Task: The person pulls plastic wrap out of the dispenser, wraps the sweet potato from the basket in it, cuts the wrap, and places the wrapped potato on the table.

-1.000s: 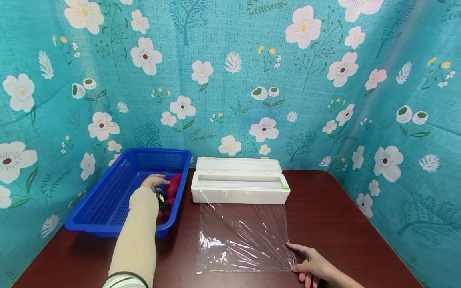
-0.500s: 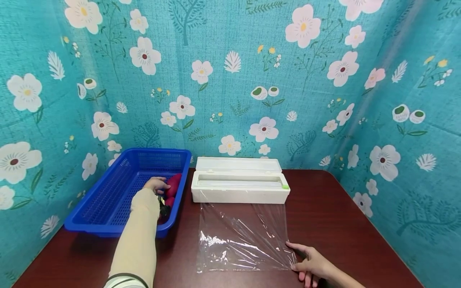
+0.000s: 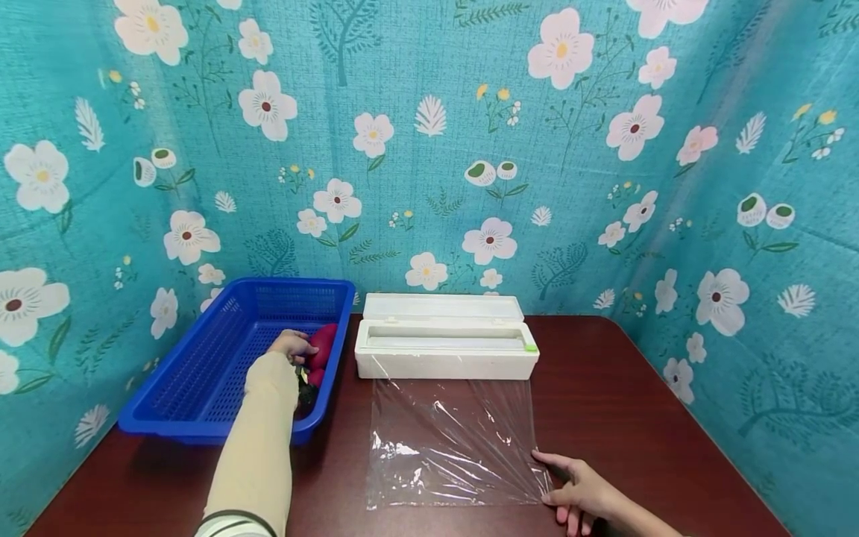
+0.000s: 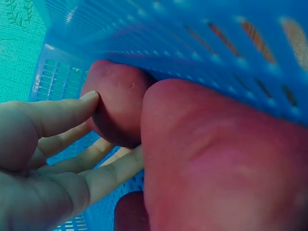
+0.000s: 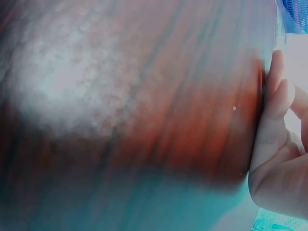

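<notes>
My left hand (image 3: 291, 344) reaches into the blue basket (image 3: 349, 298) and grips a red-skinned sweet potato (image 3: 325, 344) lying along the basket's right side. In the left wrist view, the thumb presses the near side of that sweet potato (image 4: 122, 89) and the fingers reach under it. A larger-looking second one (image 4: 216, 154) lies close to the camera. On the table, my right hand (image 3: 580, 494) pinches the near right corner of a sheet of clear plastic wrap (image 3: 456, 447), index finger stretched along its edge. The sheet runs out from a white dispenser box (image 3: 446, 365).
The dispenser's lid (image 3: 443, 307) stands raised at the back, with a white roll (image 3: 446, 343) inside and a green tab (image 3: 531, 348) at its right end. Dark red-brown tabletop (image 3: 590, 388) shows around the sheet. A flowered teal curtain (image 3: 416, 149) encloses the back and sides.
My left hand has moved down onto the sweet potato, and its fingers have come round it. The right hand stays at the wrap's corner.
</notes>
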`<state>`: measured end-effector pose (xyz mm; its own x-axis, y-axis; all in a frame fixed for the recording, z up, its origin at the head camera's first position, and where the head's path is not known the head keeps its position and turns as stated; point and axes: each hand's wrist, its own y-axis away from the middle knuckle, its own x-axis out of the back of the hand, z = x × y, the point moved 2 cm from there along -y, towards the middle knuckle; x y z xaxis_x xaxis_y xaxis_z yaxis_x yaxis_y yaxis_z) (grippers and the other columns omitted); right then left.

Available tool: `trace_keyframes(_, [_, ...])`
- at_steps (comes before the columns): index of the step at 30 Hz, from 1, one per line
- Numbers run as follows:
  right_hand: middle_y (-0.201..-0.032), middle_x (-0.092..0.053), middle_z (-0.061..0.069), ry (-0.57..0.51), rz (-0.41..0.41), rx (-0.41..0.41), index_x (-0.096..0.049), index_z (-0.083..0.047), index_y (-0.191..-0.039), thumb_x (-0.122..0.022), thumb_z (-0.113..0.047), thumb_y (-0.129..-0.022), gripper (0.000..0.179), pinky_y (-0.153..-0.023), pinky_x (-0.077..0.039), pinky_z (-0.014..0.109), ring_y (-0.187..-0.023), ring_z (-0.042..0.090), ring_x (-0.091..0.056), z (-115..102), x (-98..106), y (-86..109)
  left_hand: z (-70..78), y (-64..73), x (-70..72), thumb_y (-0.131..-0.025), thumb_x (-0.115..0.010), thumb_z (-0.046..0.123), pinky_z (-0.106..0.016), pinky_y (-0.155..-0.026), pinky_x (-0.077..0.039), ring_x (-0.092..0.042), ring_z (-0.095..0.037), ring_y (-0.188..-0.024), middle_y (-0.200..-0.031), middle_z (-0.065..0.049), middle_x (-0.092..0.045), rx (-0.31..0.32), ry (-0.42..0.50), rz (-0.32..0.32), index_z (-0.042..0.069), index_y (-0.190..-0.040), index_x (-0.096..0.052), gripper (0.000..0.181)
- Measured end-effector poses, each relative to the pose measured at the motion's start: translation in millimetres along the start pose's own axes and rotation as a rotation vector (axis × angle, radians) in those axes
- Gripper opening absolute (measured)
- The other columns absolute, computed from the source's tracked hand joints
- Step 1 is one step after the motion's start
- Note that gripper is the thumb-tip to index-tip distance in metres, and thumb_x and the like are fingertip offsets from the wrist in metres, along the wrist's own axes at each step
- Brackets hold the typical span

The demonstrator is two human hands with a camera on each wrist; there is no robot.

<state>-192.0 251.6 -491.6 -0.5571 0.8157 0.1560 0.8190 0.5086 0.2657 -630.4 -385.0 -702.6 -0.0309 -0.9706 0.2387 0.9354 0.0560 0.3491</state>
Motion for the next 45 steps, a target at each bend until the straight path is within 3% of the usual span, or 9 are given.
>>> trace_keyframes(4, [-0.051, -0.056, 0.004, -0.005, -0.001, -0.015, -0.018, 0.003, -0.138, -0.063, -0.01, -0.081, 0.075, -0.033, -0.04, 0.02, -0.039, 0.01, -0.055, -2, -1, -0.2, 41.8, 77.9, -9.2, -0.052, -0.086, 0.009, -0.043, -0.056, -0.051, -0.057, -0.021, -0.052, -0.106, -0.022, -0.048, -0.021, 0.016, -0.023, -0.002, -0.123, -0.044, 0.083])
trace_keyframes(9, [-0.052, -0.056, 0.005, 0.0, 0.001, -0.022, -0.018, 0.003, -0.138, -0.063, -0.011, -0.081, 0.075, -0.033, -0.04, 0.02, -0.039, 0.011, -0.055, -2, -1, 0.2, 102.6, 178.7, -18.4, -0.071, -0.074, 0.002, -0.043, -0.059, -0.051, -0.057, -0.038, -0.083, -0.116, -0.027, -0.044, 0.012, 0.099, -0.061, -0.002, -0.121, -0.049, 0.056])
trace_keyframes(13, [-0.052, -0.056, 0.006, 0.013, 0.005, -0.024, -0.018, 0.002, -0.139, -0.064, -0.012, -0.081, 0.075, -0.033, -0.04, 0.021, -0.039, 0.012, -0.055, -2, -1, 0.2, 144.4, 230.6, -23.3, -0.075, -0.07, 0.001, -0.046, -0.06, -0.051, -0.057, -0.028, -0.067, -0.113, -0.026, -0.047, 0.007, 0.139, -0.114, 0.0, -0.126, -0.046, 0.056])
trace_keyframes(14, [-0.053, -0.056, 0.006, 0.016, 0.006, -0.024, -0.017, 0.002, -0.139, -0.064, -0.012, -0.081, 0.075, -0.033, -0.04, 0.021, -0.039, 0.012, -0.055, -2, -1, 0.0, 149.9, 234.2, -21.0, -0.073, -0.071, 0.001, -0.046, -0.057, -0.051, -0.056, -0.027, -0.063, -0.108, -0.029, -0.047, -0.02, 0.156, -0.139, -0.001, -0.123, -0.049, 0.054])
trace_keyframes(17, [-0.053, -0.057, 0.007, 0.022, 0.01, -0.028, -0.018, 0.002, -0.139, -0.064, -0.012, -0.081, 0.075, -0.034, -0.041, 0.022, -0.039, 0.013, -0.056, -2, 0, -0.4, 188.4, 282.6, -27.5, -0.077, -0.067, 0.0, -0.047, -0.065, -0.05, -0.056, -0.035, -0.087, -0.125, -0.033, -0.036, -0.037, 0.084, -0.117, -0.001, -0.134, -0.037, 0.065])
trace_keyframes(19, [-0.054, -0.057, 0.008, 0.024, 0.012, -0.035, -0.018, 0.002, -0.139, -0.064, -0.012, -0.081, 0.075, -0.034, -0.041, 0.023, -0.039, 0.013, -0.056, -2, 0, -0.6, 213.0, 315.2, -33.5, -0.08, -0.062, -0.001, -0.047, -0.069, -0.049, -0.04, -0.046, -0.111, -0.132, -0.035, -0.025, -0.068, 0.061, -0.12, -0.002, -0.137, -0.03, 0.065])
trace_keyframes(23, [-0.053, -0.057, 0.009, 0.028, 0.019, -0.035, -0.019, 0.002, -0.138, -0.064, -0.012, -0.081, 0.074, -0.033, -0.042, 0.023, -0.039, 0.014, -0.056, -3, 1, 0.1, 258.5, 376.7, -50.4, -0.086, -0.053, -0.003, -0.047, -0.078, -0.046, -0.029, -0.046, -0.12, -0.139, -0.032, -0.017, -0.13, 0.004, -0.124, -0.006, -0.139, -0.016, 0.064])
trace_keyframes(35, [-0.053, -0.056, 0.008, 0.014, 0.013, -0.028, -0.018, 0.001, -0.139, -0.063, -0.011, -0.082, 0.074, -0.033, -0.041, 0.022, -0.039, 0.014, -0.055, -1, 0, 1.9, 298.2, 405.9, -74.4, -0.087, -0.053, -0.002, -0.044, -0.078, -0.046, -0.042, -0.044, -0.113, -0.139, -0.026, -0.023, -0.284, -0.031, -0.166, 0.0, -0.14, -0.023, 0.06])
trace_keyframes(45, [-0.052, -0.056, 0.007, 0.028, 0.02, -0.014, -0.019, 0.002, -0.138, -0.064, -0.011, -0.081, 0.074, -0.032, -0.04, 0.021, -0.038, 0.013, -0.055, 0, 0, 2.9, 305.1, 421.7, -110.3, -0.085, -0.056, -0.003, -0.047, -0.076, -0.046, -0.054, -0.039, -0.099, -0.136, -0.024, -0.032, -0.378, -0.096, -0.234, -0.002, -0.135, -0.033, 0.056])
